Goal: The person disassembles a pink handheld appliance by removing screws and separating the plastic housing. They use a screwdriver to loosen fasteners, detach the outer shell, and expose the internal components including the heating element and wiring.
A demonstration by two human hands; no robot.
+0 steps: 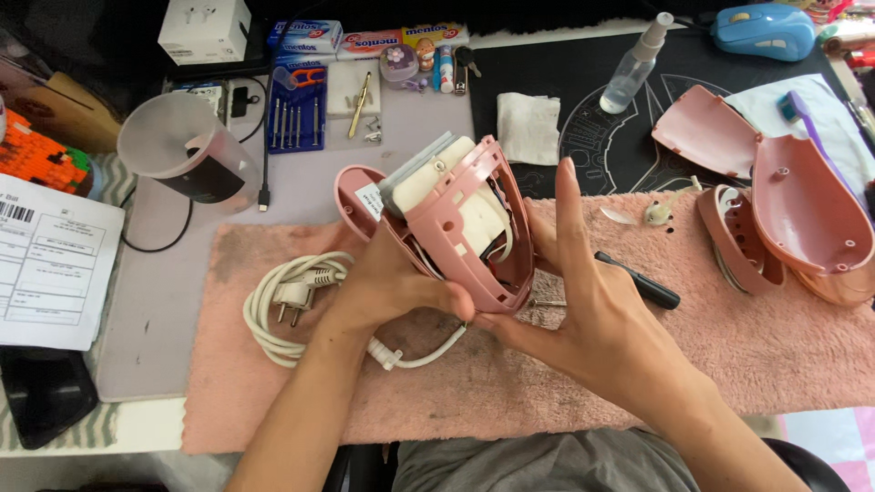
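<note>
left hand (387, 287): closed around the lower back of the pink iron body (456, 223), thumb pressed along its rim near the pointed end, fingers hidden behind the shell.
right hand (583, 310): open and fairly wide, palm against the right side of the iron body, index finger stretched straight up past its edge, thumb meeting the left thumb at the pointed end.
pink iron body: held up off the pink towel (510, 383) between both hands, tilted, open side toward the camera; a white block and grey parts show inside the pink frame.
power cord (283, 310): white, coiled on the towel left of the left hand, its plug lying inside the coil, one end running under the hands toward the iron.
screwdriver (643, 282): black handle, lying on the towel just beside the right hand's fingers.
loose shells (802, 219): 2 or more pink housing pieces, open side up, at the right end of the towel, well apart from the hands.
measuring cup (182, 150): clear plastic, on its side on the grey mat, behind the cord.
bit set (296, 114): blue tray of small screwdriver bits, behind the iron.
spray bottle (638, 64): clear, lying on the black mat at the back.
paper sheet (50, 269): printed white page at the far left edge.
</note>
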